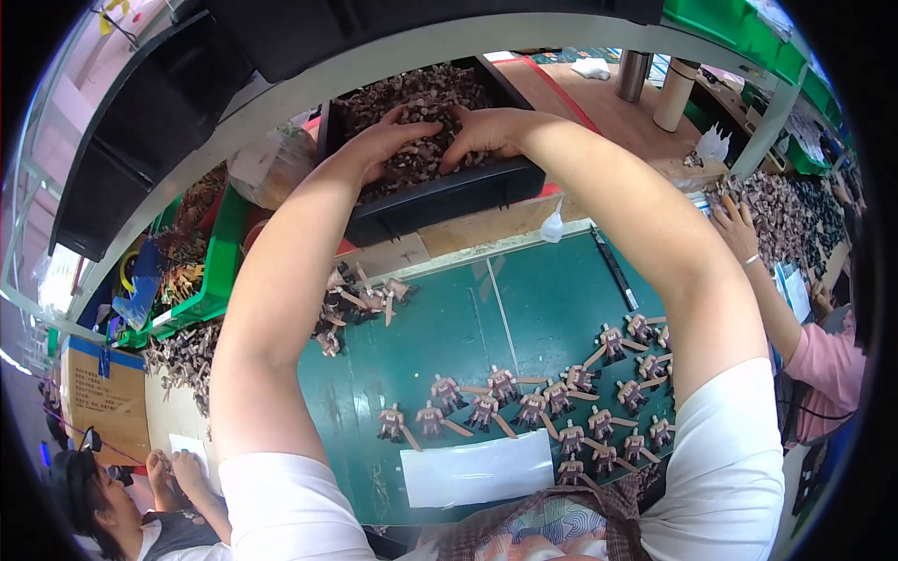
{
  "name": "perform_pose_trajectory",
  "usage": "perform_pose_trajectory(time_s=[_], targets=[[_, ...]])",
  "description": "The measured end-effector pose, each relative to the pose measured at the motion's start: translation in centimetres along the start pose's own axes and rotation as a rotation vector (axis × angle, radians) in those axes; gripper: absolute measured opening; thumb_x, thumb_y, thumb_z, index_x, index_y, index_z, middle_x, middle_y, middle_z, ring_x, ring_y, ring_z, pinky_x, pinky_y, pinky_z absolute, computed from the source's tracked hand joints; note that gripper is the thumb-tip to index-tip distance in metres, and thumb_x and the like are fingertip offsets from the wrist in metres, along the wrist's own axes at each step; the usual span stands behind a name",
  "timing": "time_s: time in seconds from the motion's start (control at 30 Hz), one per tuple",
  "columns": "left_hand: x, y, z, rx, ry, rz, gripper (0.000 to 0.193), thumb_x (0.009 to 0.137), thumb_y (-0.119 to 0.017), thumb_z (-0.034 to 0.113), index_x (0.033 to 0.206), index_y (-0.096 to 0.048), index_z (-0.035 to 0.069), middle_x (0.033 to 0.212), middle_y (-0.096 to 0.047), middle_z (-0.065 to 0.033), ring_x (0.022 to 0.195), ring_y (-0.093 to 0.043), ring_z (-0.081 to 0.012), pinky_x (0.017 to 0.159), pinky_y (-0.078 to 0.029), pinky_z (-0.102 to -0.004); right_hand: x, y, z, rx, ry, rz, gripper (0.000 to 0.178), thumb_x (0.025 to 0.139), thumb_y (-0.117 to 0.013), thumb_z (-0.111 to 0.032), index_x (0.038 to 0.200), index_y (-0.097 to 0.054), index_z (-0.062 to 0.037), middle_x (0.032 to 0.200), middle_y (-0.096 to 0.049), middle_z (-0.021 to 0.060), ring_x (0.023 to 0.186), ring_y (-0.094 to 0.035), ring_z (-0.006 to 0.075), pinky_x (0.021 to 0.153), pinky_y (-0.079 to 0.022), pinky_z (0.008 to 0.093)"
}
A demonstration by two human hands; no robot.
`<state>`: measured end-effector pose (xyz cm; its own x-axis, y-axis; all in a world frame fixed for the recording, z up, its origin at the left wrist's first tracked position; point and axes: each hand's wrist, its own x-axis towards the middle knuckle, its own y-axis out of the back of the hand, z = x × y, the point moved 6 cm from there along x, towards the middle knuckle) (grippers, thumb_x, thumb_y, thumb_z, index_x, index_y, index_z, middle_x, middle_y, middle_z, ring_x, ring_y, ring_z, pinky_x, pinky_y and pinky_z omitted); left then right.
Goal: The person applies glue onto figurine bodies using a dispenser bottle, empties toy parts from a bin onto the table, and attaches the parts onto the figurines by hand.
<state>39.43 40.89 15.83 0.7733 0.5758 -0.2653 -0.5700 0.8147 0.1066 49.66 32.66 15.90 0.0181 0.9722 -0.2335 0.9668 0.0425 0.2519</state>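
Observation:
Both arms reach forward over the green table into a black bin (449,201) heaped with small brown and pink plastic pieces (421,89). My left hand (385,142) is in the left of the heap, thumb stretched inward, other fingers partly buried. Opposite it, my right hand (482,133) has its thumb pointing down into the pieces and its fingers spread, partly hidden. Pieces lie between the two hands. On the table below, several small toy figures (531,404) with dark legs and a long tan part stand in slanting rows.
A white sheet (479,469) lies near me. Loose figures (365,297) lie heaped at the table's left. A black pen-like tool (615,271) and a white dropper bottle (552,224) are beyond. A shelf bar (393,47) crosses overhead. Co-workers sit left (112,510) and right (823,365).

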Motion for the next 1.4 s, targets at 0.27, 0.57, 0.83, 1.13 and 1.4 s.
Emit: perform_pose_trajectory(time_s=[0.27,0.57,0.83,1.13,1.4], targets=[[-0.4,1.0,1.9,-0.029,-0.323,0.165,0.081,0.072,-0.080,0.018,0.139,-0.037,0.002,0.124,-0.057,-0.0146,0.110,-0.059,-0.0249,0.091,-0.050,-0.0347,0.0,1.1,-1.2,0.006,0.144,0.010,0.092,0.060,-0.080,-0.001,0.138,-0.032,-0.0019,0.116,-0.055,0.0208,0.100,-0.060,0.0254,0.070,-0.057,0.0356],[-5.2,-0.2,6.6,-0.089,-0.523,0.235,0.054,0.073,-0.082,0.021,0.116,-0.059,0.000,0.110,-0.064,-0.0115,0.095,-0.064,-0.0212,0.083,-0.051,-0.0310,-5.8,1.7,-7.3,-0.183,0.288,0.146,0.076,0.061,-0.082,-0.002,0.128,-0.046,-0.0040,0.109,-0.062,0.0094,0.093,-0.063,0.0199,0.072,-0.057,0.0306],[-8.4,-3.5,6.4,-0.085,-0.284,0.241,0.057,0.073,-0.082,0.029,0.120,-0.055,0.013,0.106,-0.066,-0.0091,0.093,-0.066,-0.0204,0.072,-0.055,-0.0400,-8.3,1.0,-5.3,-0.110,0.034,0.044,0.024,0.069,-0.082,-0.009,0.089,-0.068,-0.0038,0.082,-0.066,0.0052,0.078,-0.063,0.0139,0.064,-0.055,0.0248],[-11.0,-5.9,4.3,-0.087,0.029,0.112,0.052,0.075,-0.078,0.040,0.111,-0.062,0.007,0.101,-0.069,-0.0086,0.088,-0.067,-0.0212,0.079,-0.053,-0.0411,-11.4,-1.3,-3.8,-0.099,-0.033,0.125,0.035,0.086,-0.067,-0.022,0.119,-0.066,-0.0088,0.092,-0.070,0.0097,0.070,-0.064,0.0171,0.066,-0.057,0.0360],[-12.5,-11.3,1.1,-0.046,-0.416,0.155,0.074,0.075,-0.080,0.022,0.135,-0.038,0.007,0.114,-0.061,-0.0100,0.099,-0.064,-0.0205,0.082,-0.054,-0.0354,-17.9,-2.2,1.9,-0.201,0.401,0.498,0.110,0.060,-0.079,-0.005,0.150,-0.017,-0.0107,0.111,-0.058,0.0181,0.084,-0.064,0.0216,0.059,-0.055,0.0302]])
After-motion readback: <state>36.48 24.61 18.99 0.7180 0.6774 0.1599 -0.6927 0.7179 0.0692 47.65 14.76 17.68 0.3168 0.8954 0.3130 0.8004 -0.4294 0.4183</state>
